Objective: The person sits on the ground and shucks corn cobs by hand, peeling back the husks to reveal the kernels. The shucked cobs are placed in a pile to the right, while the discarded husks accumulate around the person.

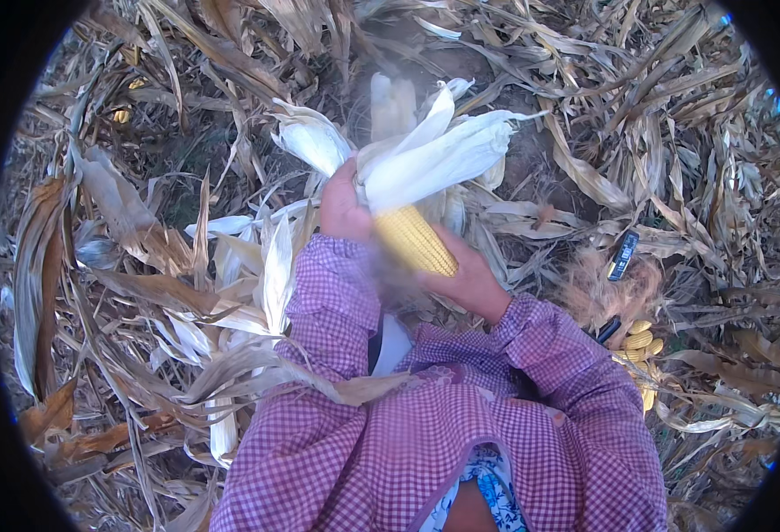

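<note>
A yellow ear of corn (414,241) is between my hands in front of my body, its upper end still wrapped in pale husk (439,163) that fans out to the upper right. My left hand (345,209) is closed around the husk at the ear's base, and another husk leaf (311,138) sticks up beyond its fingers. My right hand (461,274) grips the bare lower end of the cob, fingers partly hidden behind it. Motion blurs the left hand and the space beneath the ear.
Dry corn leaves and stalks (130,286) cover the ground all around. Husked cobs (639,349) lie by my right elbow, near a tuft of reddish-brown corn silk (609,286) and a small dark device (622,255). Loose pale husks (277,279) lie by my left forearm.
</note>
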Tool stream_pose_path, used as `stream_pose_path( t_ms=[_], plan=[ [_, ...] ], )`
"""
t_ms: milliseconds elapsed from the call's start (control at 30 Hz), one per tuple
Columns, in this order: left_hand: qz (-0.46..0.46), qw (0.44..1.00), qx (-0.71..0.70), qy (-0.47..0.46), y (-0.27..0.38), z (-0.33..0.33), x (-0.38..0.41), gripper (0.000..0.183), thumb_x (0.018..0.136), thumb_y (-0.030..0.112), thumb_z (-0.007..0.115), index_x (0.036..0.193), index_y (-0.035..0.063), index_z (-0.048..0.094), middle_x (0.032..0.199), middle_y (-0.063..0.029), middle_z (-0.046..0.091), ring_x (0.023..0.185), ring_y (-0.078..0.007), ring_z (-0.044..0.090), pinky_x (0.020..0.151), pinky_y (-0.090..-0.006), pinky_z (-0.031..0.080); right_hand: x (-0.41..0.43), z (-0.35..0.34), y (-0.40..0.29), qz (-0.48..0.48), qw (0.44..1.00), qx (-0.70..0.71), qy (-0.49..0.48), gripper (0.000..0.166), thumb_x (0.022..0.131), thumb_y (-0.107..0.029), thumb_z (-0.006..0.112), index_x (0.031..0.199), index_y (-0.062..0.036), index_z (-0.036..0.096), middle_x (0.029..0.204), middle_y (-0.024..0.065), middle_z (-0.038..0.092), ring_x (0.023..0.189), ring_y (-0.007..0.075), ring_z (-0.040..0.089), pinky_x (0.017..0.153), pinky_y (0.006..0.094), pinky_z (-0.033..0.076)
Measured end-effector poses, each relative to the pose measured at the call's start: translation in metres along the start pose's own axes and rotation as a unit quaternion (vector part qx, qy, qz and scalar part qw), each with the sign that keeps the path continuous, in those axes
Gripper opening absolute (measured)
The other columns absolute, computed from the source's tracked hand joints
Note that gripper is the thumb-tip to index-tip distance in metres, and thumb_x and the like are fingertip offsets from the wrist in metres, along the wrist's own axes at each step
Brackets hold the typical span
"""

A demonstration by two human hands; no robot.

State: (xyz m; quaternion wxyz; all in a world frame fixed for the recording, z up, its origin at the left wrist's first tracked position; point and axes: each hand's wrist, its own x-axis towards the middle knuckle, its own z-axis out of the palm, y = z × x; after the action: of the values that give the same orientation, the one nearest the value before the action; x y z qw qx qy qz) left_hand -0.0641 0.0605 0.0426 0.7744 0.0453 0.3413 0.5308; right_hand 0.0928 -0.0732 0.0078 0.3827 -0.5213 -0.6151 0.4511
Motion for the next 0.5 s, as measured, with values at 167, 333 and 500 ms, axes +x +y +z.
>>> stream_pose_path(
  t_ms=[167,333,500],
  plan=[
    [-0.179,0.974,0.054,-0.126,-0.006,-0.032,0.008,0.034,0.095,0.015,0.050,0.121,-0.0056,0.053,0.118,-0.0185,0.060,0.108,-0.0278,0.060,0.096,-0.0415,0.049,0.000,-0.080,-0.007,-0.036,0.947,-0.267,-0.178,0.059,0.081,-0.028,0.069,0.133,-0.0095,0.049,0.123,0.0153,0.058,0.114,0.0300,0.055,0.096,0.0366,0.045],
    [-0.094,0.995,0.015,-0.039,-0.002,-0.038,0.020,0.039,0.096,0.024,0.049,0.127,-0.0009,0.050,0.119,-0.0205,0.060,0.107,-0.0343,0.061,0.093,-0.0523,0.049,-0.011,-0.122,-0.047,0.046,0.877,-0.415,-0.239,0.071,0.075,-0.026,0.072,0.138,-0.0138,0.043,0.117,0.0163,0.060,0.104,0.0315,0.061,0.091,0.0368,0.049],
    [0.184,0.970,0.130,0.096,0.029,-0.035,0.010,0.044,0.092,0.029,0.061,0.125,0.0018,0.051,0.115,-0.0111,0.061,0.097,-0.0263,0.064,0.085,-0.0428,0.053,-0.082,-0.161,-0.006,0.116,0.983,-0.140,0.039,0.078,0.072,-0.021,0.076,0.139,-0.0039,0.039,0.129,0.0187,0.053,0.115,0.0271,0.055,0.099,0.0335,0.042]
  ],
)
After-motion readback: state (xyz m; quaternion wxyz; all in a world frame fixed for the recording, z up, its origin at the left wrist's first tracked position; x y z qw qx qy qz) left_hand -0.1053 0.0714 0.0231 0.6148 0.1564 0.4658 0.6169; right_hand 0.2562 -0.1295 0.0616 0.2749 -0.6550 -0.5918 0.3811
